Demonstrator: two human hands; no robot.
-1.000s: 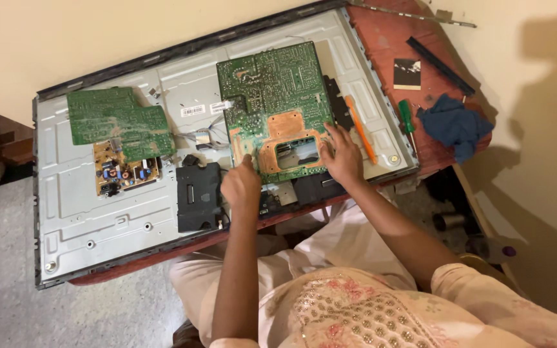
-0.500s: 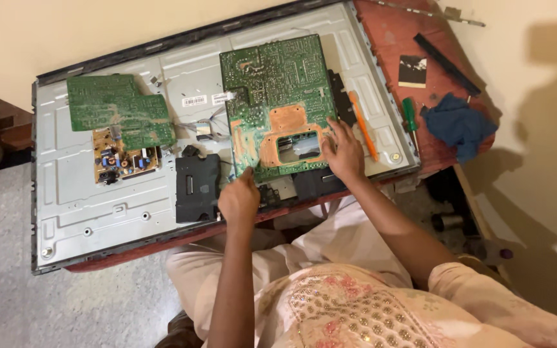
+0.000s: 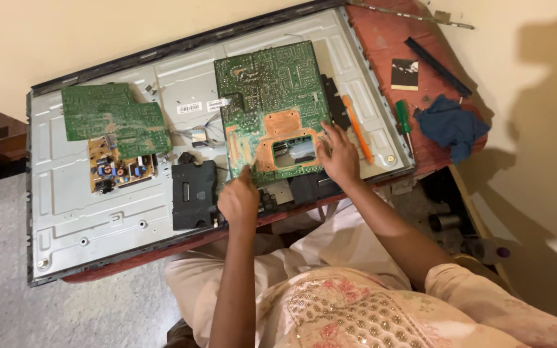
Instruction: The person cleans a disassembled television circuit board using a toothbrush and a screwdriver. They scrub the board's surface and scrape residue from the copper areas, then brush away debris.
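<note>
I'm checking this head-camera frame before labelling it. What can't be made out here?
- Head view: left hand covers the large board's near corner; its grip is unclear.
- Right hand hides that board's right edge.
- Parts on the small board are too small to identify.
- Things under the table, right side, are in shadow.

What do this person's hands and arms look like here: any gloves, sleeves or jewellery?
Both hands, the left hand and the right hand, are bare, with no gloves. No rings or wristbands can be made out. The forearms are uncovered up to about the elbow. On the right arm a short, loose sleeve in pale pink fabric begins there; the garment front shows a floral, beaded pattern. The left sleeve is out of view.
</note>
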